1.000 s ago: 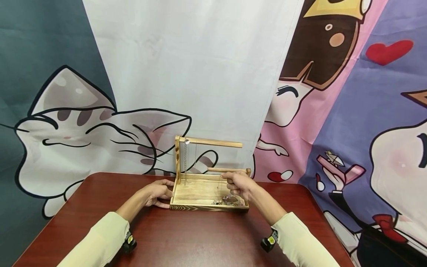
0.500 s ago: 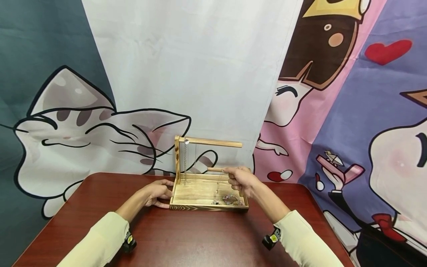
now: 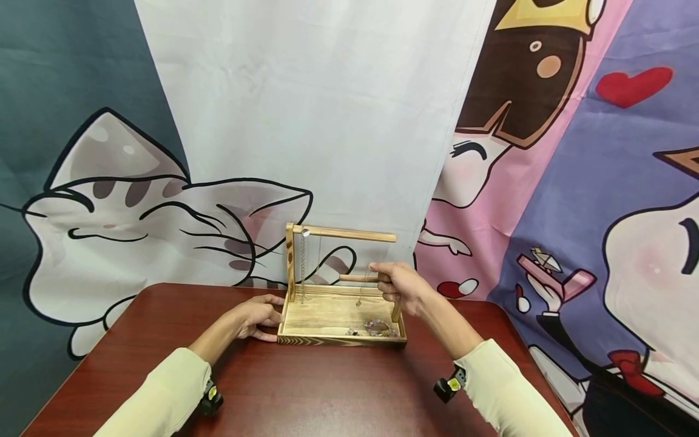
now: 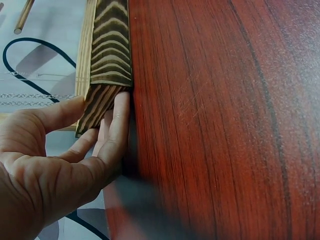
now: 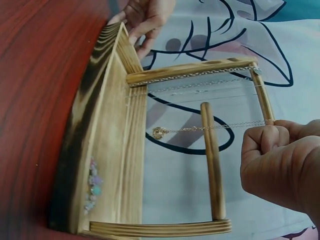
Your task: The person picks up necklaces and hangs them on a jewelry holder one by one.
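A wooden jewelry stand (image 3: 344, 342), a tray with two bars above it, sits on the table. My left hand (image 3: 256, 317) grips its left end; in the left wrist view thumb and fingers hold the corner. Beside the lower bar (image 5: 214, 165), my right hand (image 3: 403, 286) pinches a thin necklace (image 5: 159, 133) whose gold pendant dangles over the tray. Silver chains (image 3: 303, 267) hang from the upper bar (image 3: 355, 233) near its post. Inside the tray's right end lies a beaded bracelet (image 3: 379, 328), with a small dark trinket (image 3: 352, 332) to its left.
The reddish-brown tabletop (image 3: 322, 388) stretches in front of the stand and to both sides. Close behind the table hangs a printed cloth (image 3: 349, 109) with cartoon figures. The upper bar's right end is free, and so is the lower bar's left end.
My right hand has risen and moved slightly right, carrying the necklace up to the lower bar. The pendant has lifted off the tray's area near the bracelet. My left hand has stayed put.
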Demonstrator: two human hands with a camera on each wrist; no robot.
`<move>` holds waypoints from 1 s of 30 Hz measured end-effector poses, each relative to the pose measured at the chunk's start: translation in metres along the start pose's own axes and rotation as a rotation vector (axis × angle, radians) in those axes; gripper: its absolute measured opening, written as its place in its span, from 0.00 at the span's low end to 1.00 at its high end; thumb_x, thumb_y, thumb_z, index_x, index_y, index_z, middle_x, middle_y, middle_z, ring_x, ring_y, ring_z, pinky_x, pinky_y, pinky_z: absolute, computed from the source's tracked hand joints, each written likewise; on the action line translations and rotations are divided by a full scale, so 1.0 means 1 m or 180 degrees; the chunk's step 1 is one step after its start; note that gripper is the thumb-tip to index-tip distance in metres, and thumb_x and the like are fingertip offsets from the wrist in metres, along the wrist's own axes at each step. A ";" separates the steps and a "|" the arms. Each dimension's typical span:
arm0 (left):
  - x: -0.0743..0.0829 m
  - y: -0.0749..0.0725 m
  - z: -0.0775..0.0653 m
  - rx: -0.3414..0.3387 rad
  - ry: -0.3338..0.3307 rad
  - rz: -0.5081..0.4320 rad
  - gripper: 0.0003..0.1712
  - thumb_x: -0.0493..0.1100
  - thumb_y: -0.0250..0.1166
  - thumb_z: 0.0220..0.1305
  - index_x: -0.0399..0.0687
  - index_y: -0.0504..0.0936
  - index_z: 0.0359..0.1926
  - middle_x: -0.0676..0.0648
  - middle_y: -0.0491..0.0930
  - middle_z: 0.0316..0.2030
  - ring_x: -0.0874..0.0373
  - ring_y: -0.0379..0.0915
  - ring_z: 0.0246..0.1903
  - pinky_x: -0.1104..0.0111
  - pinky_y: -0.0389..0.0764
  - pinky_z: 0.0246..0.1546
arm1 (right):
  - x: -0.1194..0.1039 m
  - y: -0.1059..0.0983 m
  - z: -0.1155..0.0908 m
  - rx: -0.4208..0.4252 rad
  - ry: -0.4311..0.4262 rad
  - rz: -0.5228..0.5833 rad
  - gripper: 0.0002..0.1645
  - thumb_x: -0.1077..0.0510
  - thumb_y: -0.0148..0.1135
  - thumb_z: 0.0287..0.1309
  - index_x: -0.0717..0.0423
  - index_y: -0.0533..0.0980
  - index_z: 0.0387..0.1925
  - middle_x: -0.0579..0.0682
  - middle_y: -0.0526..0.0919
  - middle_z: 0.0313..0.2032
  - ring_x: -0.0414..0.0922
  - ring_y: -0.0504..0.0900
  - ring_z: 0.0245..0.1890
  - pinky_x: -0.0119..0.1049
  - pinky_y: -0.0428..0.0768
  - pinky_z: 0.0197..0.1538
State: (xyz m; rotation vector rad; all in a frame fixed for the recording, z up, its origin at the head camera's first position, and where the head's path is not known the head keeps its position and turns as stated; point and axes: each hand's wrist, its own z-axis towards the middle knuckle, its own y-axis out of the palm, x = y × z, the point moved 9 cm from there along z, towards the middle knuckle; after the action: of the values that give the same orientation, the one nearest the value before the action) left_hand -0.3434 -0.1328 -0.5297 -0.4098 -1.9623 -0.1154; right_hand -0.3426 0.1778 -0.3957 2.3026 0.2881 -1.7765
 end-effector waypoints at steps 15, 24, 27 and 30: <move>0.000 0.000 0.000 0.0000 -0.0008 -0.0027 0.38 0.28 0.63 0.72 0.32 0.62 0.79 0.36 0.88 0.50 0.51 0.87 0.51 0.52 0.96 0.47 | -0.032 -0.007 -0.010 0.0069 -0.0302 0.0070 0.12 0.55 0.58 0.85 0.50 0.81 0.39 0.37 0.58 0.19 0.33 0.56 0.16 0.26 0.55 0.22; -0.001 -0.002 0.001 -0.0012 -0.0031 -0.0026 0.38 0.27 0.63 0.72 0.32 0.62 0.80 0.35 0.88 0.52 0.50 0.87 0.52 0.51 0.97 0.47 | -0.048 -0.012 -0.007 0.0215 -0.0371 0.0142 0.08 0.55 0.59 0.85 0.52 0.78 0.43 0.37 0.55 0.18 0.33 0.54 0.16 0.27 0.53 0.22; -0.001 -0.001 0.002 -0.0030 -0.0033 -0.0032 0.38 0.27 0.63 0.72 0.32 0.62 0.80 0.35 0.87 0.52 0.51 0.87 0.51 0.51 0.96 0.48 | -0.053 -0.015 -0.007 0.0250 -0.0409 0.0238 0.12 0.56 0.58 0.85 0.50 0.78 0.37 0.37 0.55 0.16 0.32 0.54 0.15 0.26 0.52 0.20; -0.002 -0.001 0.001 -0.0034 -0.0025 -0.0027 0.38 0.27 0.63 0.72 0.32 0.62 0.80 0.35 0.88 0.51 0.51 0.87 0.51 0.51 0.96 0.48 | -0.058 -0.018 -0.007 0.0277 -0.0447 0.0288 0.18 0.57 0.58 0.85 0.47 0.77 0.31 0.36 0.56 0.15 0.32 0.54 0.14 0.26 0.52 0.20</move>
State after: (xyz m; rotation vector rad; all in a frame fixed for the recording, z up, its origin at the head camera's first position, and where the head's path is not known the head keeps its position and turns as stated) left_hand -0.3444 -0.1338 -0.5316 -0.4096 -1.9722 -0.1299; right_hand -0.3559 0.1960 -0.3383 2.1952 0.0828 -1.9285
